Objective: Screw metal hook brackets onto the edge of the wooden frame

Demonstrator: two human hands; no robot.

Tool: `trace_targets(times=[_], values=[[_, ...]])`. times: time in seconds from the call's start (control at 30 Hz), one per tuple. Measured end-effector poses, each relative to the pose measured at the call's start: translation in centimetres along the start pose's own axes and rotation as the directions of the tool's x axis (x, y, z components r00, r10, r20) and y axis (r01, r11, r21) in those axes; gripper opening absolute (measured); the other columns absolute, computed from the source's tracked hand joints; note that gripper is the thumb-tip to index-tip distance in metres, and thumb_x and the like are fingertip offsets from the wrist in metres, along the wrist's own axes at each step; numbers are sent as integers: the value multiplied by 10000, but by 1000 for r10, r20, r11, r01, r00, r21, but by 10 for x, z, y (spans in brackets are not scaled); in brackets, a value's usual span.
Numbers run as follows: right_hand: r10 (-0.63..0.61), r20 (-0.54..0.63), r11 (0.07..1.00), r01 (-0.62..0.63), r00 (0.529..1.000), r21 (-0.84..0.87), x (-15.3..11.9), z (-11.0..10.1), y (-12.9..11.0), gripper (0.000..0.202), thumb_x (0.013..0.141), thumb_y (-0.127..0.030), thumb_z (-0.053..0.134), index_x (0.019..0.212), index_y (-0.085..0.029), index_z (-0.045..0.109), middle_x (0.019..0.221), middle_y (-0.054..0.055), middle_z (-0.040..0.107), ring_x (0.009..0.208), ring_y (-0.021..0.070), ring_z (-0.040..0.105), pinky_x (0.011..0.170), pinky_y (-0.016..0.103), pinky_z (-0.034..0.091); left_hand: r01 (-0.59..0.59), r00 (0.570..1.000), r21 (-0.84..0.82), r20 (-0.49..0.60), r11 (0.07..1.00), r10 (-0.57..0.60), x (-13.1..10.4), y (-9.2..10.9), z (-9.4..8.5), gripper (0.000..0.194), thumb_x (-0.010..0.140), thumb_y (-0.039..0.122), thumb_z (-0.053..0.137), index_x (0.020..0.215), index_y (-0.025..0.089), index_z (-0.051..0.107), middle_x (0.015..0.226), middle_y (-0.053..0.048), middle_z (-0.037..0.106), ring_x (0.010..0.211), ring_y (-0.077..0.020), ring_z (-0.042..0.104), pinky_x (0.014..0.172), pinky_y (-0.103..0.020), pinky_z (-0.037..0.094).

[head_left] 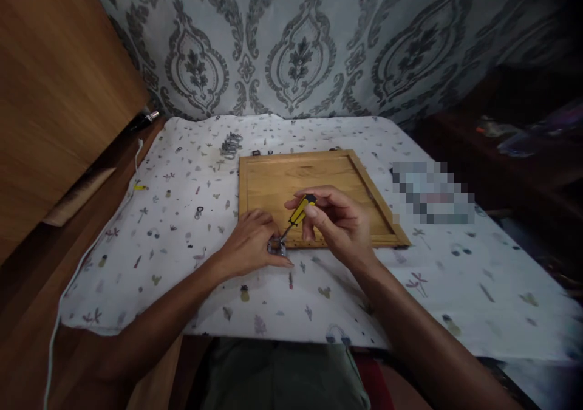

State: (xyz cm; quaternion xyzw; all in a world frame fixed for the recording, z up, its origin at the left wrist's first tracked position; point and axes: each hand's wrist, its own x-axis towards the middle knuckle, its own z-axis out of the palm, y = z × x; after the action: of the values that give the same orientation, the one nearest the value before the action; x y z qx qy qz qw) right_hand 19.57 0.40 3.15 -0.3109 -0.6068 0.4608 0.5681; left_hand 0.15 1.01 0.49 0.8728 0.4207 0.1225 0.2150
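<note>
A wooden framed panel (310, 176) lies flat on the cloth-covered table. At its near edge, left of the middle, sits a small metal hinge-like fitting (279, 247). My left hand (252, 243) is closed on this fitting, thumb below it and fingers over the panel's edge. Between the thumb and fingers of my right hand (341, 218) is a yellow and black screwdriver (298, 212). The screwdriver is tilted, its tip down at the fitting. Whether the tip sits in a screw is too small to tell.
Several metal fittings (231, 145) lie in a pile at the back left of the patterned tablecloth (182, 264). A pixelated flat item (432, 192) lies to the right. A white cable (86, 252) runs along the left edge, beside a wooden cabinet (59, 82). A patterned curtain (300, 45) hangs behind.
</note>
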Motion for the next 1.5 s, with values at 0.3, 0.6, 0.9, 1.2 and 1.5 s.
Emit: trace_targets(times=[0.3,0.6,0.9,1.2,1.5], values=[[-38,-26,999,37,999,-18,2,-1,-1,293,836,-428,872,915,-227,674,804,3,783,397,73,572,373,205,505,11,1000,1,15,1000,-11,1,0,0,513,774,675,843,869,199,675,1000,-66,662,1054,-307,577,961,-464,449],[-53,-19,997,52,998,-50,0,-3,3,244,867,-351,844,1062,-235,755,735,-39,691,428,69,586,401,196,514,5,1000,-12,9,1000,-5,1,-1,0,518,742,644,886,863,191,666,976,-61,651,1049,-306,586,957,-451,450],[-65,-22,998,64,998,-13,-2,0,3,201,894,-371,819,986,-234,702,927,15,802,414,47,552,380,186,496,17,1000,-2,22,1000,-17,1,4,-3,499,729,597,916,876,183,680,1026,-68,671,1077,-311,592,987,-464,454],[-58,58,996,62,997,-62,-5,-4,0,317,988,-481,692,1213,-264,745,916,25,760,472,65,583,453,223,519,-8,1000,-21,13,1000,8,2,1,-2,502,752,649,873,845,201,669,932,-50,658,1011,-300,593,962,-464,464],[-64,20,998,64,998,-17,-4,-3,2,231,921,-420,789,1064,-242,757,965,25,797,447,48,572,411,197,492,-11,1000,-17,13,1000,11,1,0,-1,492,733,610,905,820,200,647,932,-45,645,1013,-297,589,934,-449,458]])
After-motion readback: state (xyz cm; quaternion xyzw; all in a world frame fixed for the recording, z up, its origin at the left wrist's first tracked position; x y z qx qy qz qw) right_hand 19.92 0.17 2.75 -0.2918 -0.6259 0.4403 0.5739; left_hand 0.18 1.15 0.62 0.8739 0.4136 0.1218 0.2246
